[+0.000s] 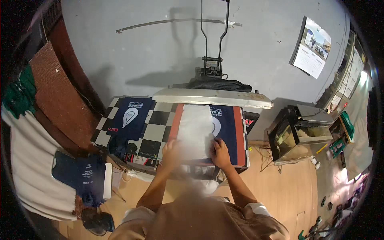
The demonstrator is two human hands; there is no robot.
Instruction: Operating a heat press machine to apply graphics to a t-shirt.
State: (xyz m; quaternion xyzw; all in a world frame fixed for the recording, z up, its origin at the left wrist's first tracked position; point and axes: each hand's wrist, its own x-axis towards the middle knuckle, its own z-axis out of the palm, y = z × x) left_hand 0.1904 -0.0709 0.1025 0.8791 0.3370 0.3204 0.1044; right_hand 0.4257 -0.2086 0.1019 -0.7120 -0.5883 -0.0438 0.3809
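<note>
A white sheet (196, 128) lies over the left part of a navy printed fabric piece (227, 128) on the heat press's reddish-edged lower pad (241, 140). My left hand (171, 154) is at the sheet's lower left edge; a hazy smear hides how its fingers are set. Bent fingers of my right hand (221, 155) pinch the sheet's lower right edge, over the navy fabric. Part of a white print shows on the fabric beside the sheet. Behind the pad stands the press's raised silver upper plate (212, 97).
Left of the pad, another navy printed piece (132, 118) lies on a black-and-white checkered surface (154, 134). More navy fabric (86, 176) hangs lower left, beside a pale cloth (32, 160). An open metal-framed box (298, 136) stands right. A calendar (313, 48) hangs on the wall.
</note>
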